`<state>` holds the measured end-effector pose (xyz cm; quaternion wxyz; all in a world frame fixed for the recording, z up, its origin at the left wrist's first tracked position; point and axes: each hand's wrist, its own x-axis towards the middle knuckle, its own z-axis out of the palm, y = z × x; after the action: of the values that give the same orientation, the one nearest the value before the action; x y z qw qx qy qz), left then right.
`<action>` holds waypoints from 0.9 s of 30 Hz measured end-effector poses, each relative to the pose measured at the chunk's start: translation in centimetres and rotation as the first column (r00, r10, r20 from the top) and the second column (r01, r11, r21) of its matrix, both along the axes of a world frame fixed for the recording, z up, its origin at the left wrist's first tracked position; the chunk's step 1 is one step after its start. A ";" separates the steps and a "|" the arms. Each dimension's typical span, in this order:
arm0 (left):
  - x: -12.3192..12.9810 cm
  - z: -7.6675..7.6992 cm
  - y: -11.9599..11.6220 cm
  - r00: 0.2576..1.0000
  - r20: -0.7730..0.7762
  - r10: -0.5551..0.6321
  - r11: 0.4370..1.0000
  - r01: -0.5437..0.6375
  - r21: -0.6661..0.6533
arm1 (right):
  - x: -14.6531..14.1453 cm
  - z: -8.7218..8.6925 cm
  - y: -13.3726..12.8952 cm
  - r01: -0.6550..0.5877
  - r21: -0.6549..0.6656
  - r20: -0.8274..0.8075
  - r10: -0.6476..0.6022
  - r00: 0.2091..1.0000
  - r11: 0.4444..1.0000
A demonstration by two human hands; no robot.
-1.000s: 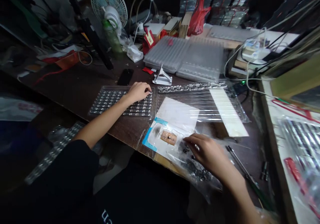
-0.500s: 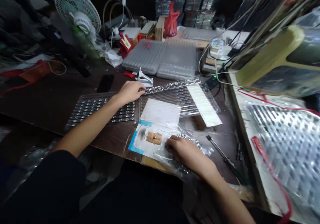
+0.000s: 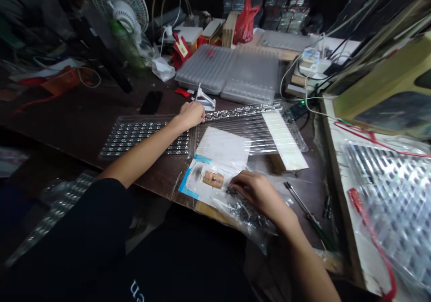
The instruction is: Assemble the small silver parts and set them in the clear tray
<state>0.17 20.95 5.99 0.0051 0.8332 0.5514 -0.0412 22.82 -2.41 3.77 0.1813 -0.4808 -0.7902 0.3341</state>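
My left hand (image 3: 191, 115) is at the left end of a row of small shiny metal parts (image 3: 242, 111) lying across a clear ribbed tray (image 3: 256, 137). Its fingers are curled together, and whatever lies between their tips is hidden. Over an open plastic bag (image 3: 251, 219) of small metal pieces rests my right hand (image 3: 254, 189), fingers bent and pinched; I cannot make out what they hold. Just left of it, a small orange-brown block (image 3: 213, 179) with a dark centre sits on a white sheet edged with blue tape (image 3: 188, 183).
A tray filled with metal parts (image 3: 144, 138) lies left, below a black phone (image 3: 151, 102). A white strip (image 3: 285, 140) crosses the ribbed tray. Right are a screwdriver (image 3: 308, 212) and a raised ledge with wrapped parts (image 3: 393, 207). A fan (image 3: 119, 6) stands behind.
The camera view has shifted, moving the scene right and slightly up. My left fingers are more curled. My right hand is slightly farther from the table's front edge, and the bag shows more below it.
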 end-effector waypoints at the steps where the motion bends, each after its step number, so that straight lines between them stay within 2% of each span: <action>1: -0.2 0.2 -0.2 1.000 0.013 0.003 1.000 -0.003 -0.008 | 0.0 0.0 0.1 0.013 0.000 -0.015 -0.013 1.000 1.000; 3: -0.7 0.5 -1.2 0.996 0.091 0.012 1.000 -0.012 0.004 | 0.0 0.1 0.2 0.052 0.003 -0.036 -0.052 0.998 0.999; 5: -1.2 0.6 -3.4 0.969 0.248 -0.008 1.000 0.003 0.020 | 0.0 0.3 0.2 0.093 0.012 -0.042 -0.093 0.995 0.996; 8: -1.6 -0.4 -8.7 0.860 0.496 -0.120 0.984 0.170 -0.057 | -0.1 0.5 0.4 0.130 0.015 -0.018 -0.130 0.991 0.991; 10: -1.9 -1.4 -12.7 0.791 0.582 -0.187 0.944 0.308 -0.116 | -0.2 0.6 0.4 0.121 -0.007 0.003 -0.121 0.993 0.993; 11: -2.0 -2.0 -14.5 0.771 0.603 -0.203 0.937 0.331 -0.108 | -0.3 0.6 0.4 0.109 -0.023 0.007 -0.109 0.994 0.994; 14: -2.6 -3.1 -18.4 0.750 0.634 -0.189 0.967 0.253 -0.011 | -0.7 0.6 0.4 0.057 -0.068 0.004 -0.057 0.998 0.996; 17: -3.2 -3.5 -19.8 0.729 0.672 -0.133 0.986 0.166 0.015 | -1.1 0.8 0.3 0.032 -0.106 0.004 -0.032 0.999 0.994; 21: -3.2 -4.2 -20.2 0.643 0.762 -0.080 0.972 0.221 -0.085 | -1.3 0.8 0.4 0.034 -0.150 -0.047 -0.041 0.998 0.988; 27: -2.8 -5.7 -20.4 0.625 0.779 -0.050 0.971 0.212 -0.108 | -1.7 -0.3 0.8 0.232 -0.059 -0.097 -0.237 0.967 0.971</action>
<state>-2.63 0.58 0.29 0.3163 0.8041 0.4273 0.2660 21.17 -1.63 3.49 0.2486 -0.5571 -0.7093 0.3532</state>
